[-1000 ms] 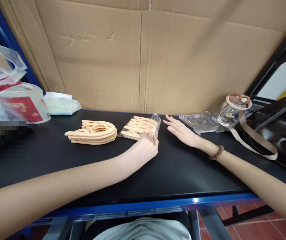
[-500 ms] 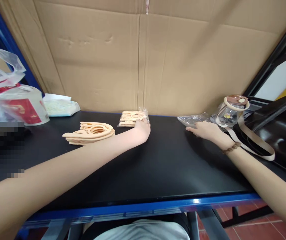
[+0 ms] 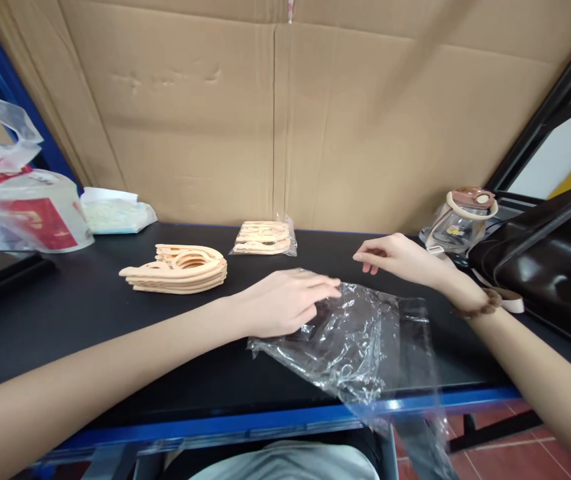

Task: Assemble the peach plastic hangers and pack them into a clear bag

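A clear plastic bag [image 3: 360, 340] lies crumpled on the black tabletop, and its lower end hangs past the front edge. My left hand [image 3: 290, 303] rests on the bag's left part with its fingers stretched out. To the upper right of the bag, my right hand [image 3: 395, 259] hovers with fingers loosely bent, a gap at the thumb, and nothing in it. Left of my hands sits a stack of cream folding hangers [image 3: 178, 269]. Farther back, a clear-wrapped pack of similar hangers [image 3: 262, 238] lies near the cardboard.
A cardboard wall [image 3: 190, 120] closes off the back. At left stand a bagged tub [image 3: 40, 213], a tissue pack [image 3: 118, 211] and a dark flat device [image 3: 5, 270]. A strapped water bottle [image 3: 460, 223] and a black leather bag [image 3: 550, 260] occupy the right side.
The clear bag has come from the back right to the front middle. My left hand has left the wrapped hanger pack and lies on the bag; my right hand is off the bag.
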The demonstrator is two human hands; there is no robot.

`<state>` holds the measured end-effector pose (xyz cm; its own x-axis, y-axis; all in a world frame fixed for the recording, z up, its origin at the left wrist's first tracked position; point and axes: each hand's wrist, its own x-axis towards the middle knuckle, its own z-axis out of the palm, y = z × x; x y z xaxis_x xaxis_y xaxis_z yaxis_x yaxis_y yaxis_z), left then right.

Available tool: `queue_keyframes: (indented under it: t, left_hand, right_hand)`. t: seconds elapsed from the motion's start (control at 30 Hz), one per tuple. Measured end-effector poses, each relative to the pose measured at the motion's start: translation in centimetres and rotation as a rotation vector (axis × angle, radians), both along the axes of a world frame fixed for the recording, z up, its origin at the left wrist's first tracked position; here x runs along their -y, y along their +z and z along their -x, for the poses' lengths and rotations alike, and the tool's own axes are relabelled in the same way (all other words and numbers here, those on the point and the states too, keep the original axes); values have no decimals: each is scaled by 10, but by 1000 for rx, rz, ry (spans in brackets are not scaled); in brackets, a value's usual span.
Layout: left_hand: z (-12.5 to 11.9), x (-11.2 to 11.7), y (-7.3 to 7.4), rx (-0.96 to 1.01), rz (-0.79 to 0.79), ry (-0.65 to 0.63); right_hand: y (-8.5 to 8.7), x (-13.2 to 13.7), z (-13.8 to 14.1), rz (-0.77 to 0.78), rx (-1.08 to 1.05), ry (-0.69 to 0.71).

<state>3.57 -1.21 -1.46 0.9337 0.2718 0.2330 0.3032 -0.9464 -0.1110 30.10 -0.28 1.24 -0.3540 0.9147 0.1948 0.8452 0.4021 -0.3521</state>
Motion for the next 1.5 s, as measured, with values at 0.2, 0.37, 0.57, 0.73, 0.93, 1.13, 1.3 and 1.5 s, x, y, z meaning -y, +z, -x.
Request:
queue_keyframes:
  t: [0.2,0.37,0.57,0.73,0.93,1.13,1.3,1.5]
  left_hand:
    - [7,9,-9,-20,-18,147]
    - [11,2,-10,-107,-81,342]
    - [16,0,-6,-111,60,372]
    - [26,3,3,-230,330,379]
    - [36,8,-11,-86,383,401]
    - [37,13,-11,-52,360,411]
    - [37,13,-13,-31,392,404]
    - [38,13,-15,-9,415,345]
  right_hand:
    - [4,17,19,41,-130,149]
    - [0,16,17,192,-42,253]
    - [-11,9,12,315,89,288]
    - [-11,13,18,356,15,344]
    - [-14,17,27,313,17,402]
    - [-20,25,40,140,-65,429]
    - [-31,27,48,-132,35,491]
    - [-40,35,57,-101,177,558]
